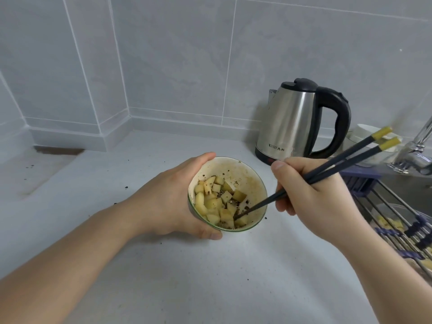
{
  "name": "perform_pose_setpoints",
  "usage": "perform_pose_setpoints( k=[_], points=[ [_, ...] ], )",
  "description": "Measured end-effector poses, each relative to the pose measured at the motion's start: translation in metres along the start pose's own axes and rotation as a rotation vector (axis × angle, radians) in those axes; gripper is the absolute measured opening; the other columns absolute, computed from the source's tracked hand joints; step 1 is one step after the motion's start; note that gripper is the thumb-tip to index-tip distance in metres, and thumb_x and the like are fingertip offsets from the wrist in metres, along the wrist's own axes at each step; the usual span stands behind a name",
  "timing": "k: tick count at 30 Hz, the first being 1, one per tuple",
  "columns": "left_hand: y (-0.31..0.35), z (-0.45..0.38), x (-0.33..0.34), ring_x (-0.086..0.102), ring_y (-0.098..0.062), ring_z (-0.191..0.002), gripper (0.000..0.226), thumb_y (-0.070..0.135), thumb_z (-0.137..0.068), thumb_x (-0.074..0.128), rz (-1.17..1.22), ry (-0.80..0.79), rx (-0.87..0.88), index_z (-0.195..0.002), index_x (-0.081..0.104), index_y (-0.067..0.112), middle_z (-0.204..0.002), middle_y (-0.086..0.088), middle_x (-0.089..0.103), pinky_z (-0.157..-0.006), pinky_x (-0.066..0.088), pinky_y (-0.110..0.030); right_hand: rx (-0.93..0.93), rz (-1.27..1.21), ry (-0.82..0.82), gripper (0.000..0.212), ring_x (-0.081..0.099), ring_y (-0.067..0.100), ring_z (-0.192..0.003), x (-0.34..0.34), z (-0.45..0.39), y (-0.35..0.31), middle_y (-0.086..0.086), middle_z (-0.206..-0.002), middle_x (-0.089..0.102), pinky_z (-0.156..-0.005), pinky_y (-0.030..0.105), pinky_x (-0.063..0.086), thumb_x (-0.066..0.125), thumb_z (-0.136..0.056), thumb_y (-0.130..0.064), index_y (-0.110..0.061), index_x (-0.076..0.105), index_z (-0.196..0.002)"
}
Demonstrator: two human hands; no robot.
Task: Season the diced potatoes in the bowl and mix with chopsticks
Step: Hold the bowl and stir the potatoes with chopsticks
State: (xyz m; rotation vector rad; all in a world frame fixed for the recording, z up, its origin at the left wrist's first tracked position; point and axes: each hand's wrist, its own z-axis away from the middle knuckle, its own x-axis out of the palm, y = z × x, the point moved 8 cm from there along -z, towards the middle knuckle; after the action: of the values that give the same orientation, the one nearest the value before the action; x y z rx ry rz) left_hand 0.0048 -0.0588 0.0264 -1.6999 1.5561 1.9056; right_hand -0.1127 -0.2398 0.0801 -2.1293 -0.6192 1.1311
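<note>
2 chopsticks [327, 174] pinched in right hand [313, 195], tips among diced potatoes [219, 202] inside bowl [247, 174]; left hand [173, 199] wraps bowl's left side; kettle [294, 122] behind bowl.

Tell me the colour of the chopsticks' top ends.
Yellow caps on dark navy chopsticks, held in the right hand; clearest in the head view.

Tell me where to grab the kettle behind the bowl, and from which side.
Take the kettle by its black loop handle, coming from the right: the handle juts out on that side, upright and clear of the steel body, with an opening for the fingers. The raised chopsticks cross just in front, so come in above them.
</note>
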Motion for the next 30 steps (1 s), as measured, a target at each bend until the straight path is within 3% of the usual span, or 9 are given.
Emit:
perform_pose_setpoints(
  k=[4,7,12,17,21,25,30],
  points=[
    [-0.002,0.0,0.0,0.046,0.008,-0.122,0.138,0.068,-0.034,0.091,0.002,0.001,-0.006,-0.145,0.011,0.064,-0.129,0.046,0.04,-0.098,0.043,-0.017,-0.035,-0.089,-0.049,0.048,0.058,0.007,-0.043,0.024,0.007,-0.005,0.01,-0.058,0.067,-0.045,0.027,0.048,0.053,-0.102,-0.04,-0.005,0.06,-0.07],
    [-0.001,0.0,0.0,0.045,0.009,-0.123,0.138,0.07,-0.033,0.089,0.005,-0.004,-0.003,-0.146,0.01,0.064,-0.13,0.047,0.039,-0.098,0.043,-0.018,-0.063,-0.089,0.016,0.049,0.057,0.008,-0.046,0.021,0.007,-0.005,0.005,-0.06,0.068,-0.046,0.029,0.046,0.052,-0.097,-0.049,-0.009,0.059,-0.068],
    [-0.002,0.0,0.0,0.045,0.009,-0.12,0.139,0.067,-0.034,0.091,-0.001,-0.002,-0.009,-0.148,0.011,0.061,-0.128,0.047,0.04,-0.096,0.041,-0.015,-0.07,-0.003,0.135,0.045,0.06,0.013,-0.052,-0.002,0.0,-0.001,-0.002,-0.061,0.069,-0.05,0.031,0.047,0.053,-0.104,-0.038,-0.01,0.06,-0.069],
    [-0.001,0.0,0.001,0.045,0.009,-0.119,0.138,0.063,-0.037,0.094,-0.002,-0.004,-0.007,-0.148,0.012,0.061,-0.125,0.048,0.039,-0.092,0.039,-0.011,-0.004,-0.005,0.068,0.046,0.053,0.008,-0.045,-0.001,-0.001,0.005,0.002,-0.053,0.066,-0.046,0.022,0.045,0.053,-0.104,-0.023,-0.007,0.058,-0.061],
    [-0.001,0.0,0.0,0.044,0.011,-0.117,0.138,0.064,-0.038,0.094,-0.006,-0.008,-0.005,-0.149,0.011,0.06,-0.124,0.05,0.038,-0.091,0.038,-0.009,-0.061,-0.03,0.05,0.045,0.056,0.008,-0.046,0.007,0.003,-0.004,-0.002,-0.054,0.066,-0.045,0.023,0.046,0.052,-0.104,-0.026,-0.011,0.061,-0.062],
    [0.001,0.0,0.0,0.037,0.027,-0.113,0.137,0.063,-0.04,0.094,-0.006,-0.007,0.012,-0.148,0.011,0.06,-0.121,0.057,0.034,-0.086,0.035,-0.003,-0.114,-0.094,0.073,0.044,0.057,0.011,-0.048,0.005,0.006,-0.012,-0.001,-0.057,0.067,-0.045,0.022,0.045,0.053,-0.104,-0.028,-0.01,0.06,-0.065],
    [0.002,0.0,0.0,0.043,0.016,-0.12,0.137,0.07,-0.037,0.09,-0.002,-0.009,0.018,-0.148,0.01,0.061,-0.128,0.049,0.038,-0.094,0.039,-0.01,-0.192,-0.159,0.055,0.047,0.058,0.014,-0.048,0.01,0.012,-0.02,0.004,-0.058,0.067,-0.043,0.029,0.045,0.055,-0.104,-0.035,-0.009,0.061,-0.066]
  ],
)
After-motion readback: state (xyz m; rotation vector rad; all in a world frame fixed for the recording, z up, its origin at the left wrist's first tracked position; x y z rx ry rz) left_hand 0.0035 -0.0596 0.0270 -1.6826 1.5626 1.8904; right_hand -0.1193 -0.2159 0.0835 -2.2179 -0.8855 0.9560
